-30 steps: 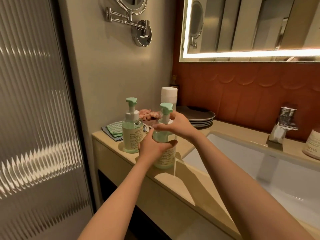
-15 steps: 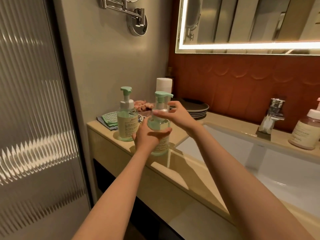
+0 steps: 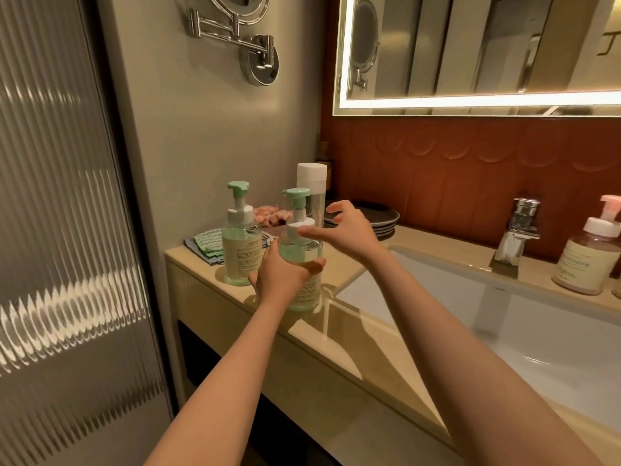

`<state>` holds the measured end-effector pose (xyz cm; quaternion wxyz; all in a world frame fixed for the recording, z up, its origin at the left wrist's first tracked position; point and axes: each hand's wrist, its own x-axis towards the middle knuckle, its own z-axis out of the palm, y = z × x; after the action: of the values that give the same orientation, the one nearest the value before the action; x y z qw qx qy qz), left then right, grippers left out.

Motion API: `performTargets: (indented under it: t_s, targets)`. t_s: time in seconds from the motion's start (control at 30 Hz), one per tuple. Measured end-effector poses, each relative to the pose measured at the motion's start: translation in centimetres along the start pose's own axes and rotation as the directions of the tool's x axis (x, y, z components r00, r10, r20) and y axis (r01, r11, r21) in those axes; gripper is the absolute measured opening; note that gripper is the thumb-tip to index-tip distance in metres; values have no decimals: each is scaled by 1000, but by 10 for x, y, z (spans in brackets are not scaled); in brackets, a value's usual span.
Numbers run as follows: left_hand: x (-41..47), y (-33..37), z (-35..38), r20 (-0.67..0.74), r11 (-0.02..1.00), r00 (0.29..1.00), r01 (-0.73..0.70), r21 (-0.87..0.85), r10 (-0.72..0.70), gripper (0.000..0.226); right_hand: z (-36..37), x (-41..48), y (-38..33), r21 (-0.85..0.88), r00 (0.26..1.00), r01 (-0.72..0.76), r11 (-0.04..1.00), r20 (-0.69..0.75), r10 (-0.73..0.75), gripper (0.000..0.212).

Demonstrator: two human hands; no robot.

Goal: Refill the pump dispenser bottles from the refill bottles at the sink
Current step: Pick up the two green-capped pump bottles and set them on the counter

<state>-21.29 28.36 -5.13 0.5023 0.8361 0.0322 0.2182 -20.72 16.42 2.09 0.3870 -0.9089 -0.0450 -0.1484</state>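
Now, from the head view, two green-topped pump dispensers sit at the left end of the worktop, beside one sink. The left hand has its grip wrapped round the nearer dispenser. The farther dispenser stands free just beside it. The right hand has a loose, spread grip, one fingertip at the nearer dispenser's white collar. One white-capped refill bottle stands behind. One pink-topped pump bottle stands by the faucet.
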Motion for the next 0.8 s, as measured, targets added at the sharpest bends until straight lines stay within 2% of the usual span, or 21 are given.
performTargets:
  t_s: [0.07, 0.13, 0.23, 0.33, 0.43, 0.57, 0.63, 0.7, 0.73, 0.8]
  targets:
    - [3, -4, 1, 13, 1000, 1000, 1, 10, -1, 73, 16, -4, -13, -39, 1000, 19, 999, 21, -18, 91]
    - [6, -5, 1, 22, 1000, 1000, 10, 25, -10, 76, 25, -2, -17, -105, 999, 39, 994, -32, -42, 78]
    - [5, -2, -1, 22, 999, 1000, 4, 34, -5, 77, 20, 4, -16, -87, 996, 71, 994, -57, -76, 52]
    - [4, -1, 0, 29, 999, 999, 18, 37, -19, 81, 13, 9, -18, -61, 994, 105, 993, -30, -107, 47]
    - [6, -1, -3, 27, 999, 999, 23, 39, -24, 79, 6, 12, -22, 21, 989, 122, 992, 78, -123, 34]
    - [10, -4, -3, 52, 1000, 998, 18, 12, -19, 77, -6, 8, -26, 190, 954, 57, 980, 279, -109, 29]
    - [10, -4, -2, 46, 1000, 999, 1, 6, -1, 75, -8, 6, -32, 227, 933, 3, 974, 350, -84, 29]
    - [8, -3, -1, 27, 1000, 1000, -3, 12, 2, 74, -2, 6, -39, 230, 910, 15, 973, 400, -109, 28]
    - [7, -2, -1, 23, 1000, 1000, 11, 16, -11, 75, 5, 8, -39, 154, 923, 64, 986, 367, -117, 38]
    - [8, -2, -2, 30, 999, 999, 35, 17, -35, 75, 18, 11, -35, -122, 977, 110, 986, 198, -84, 76]
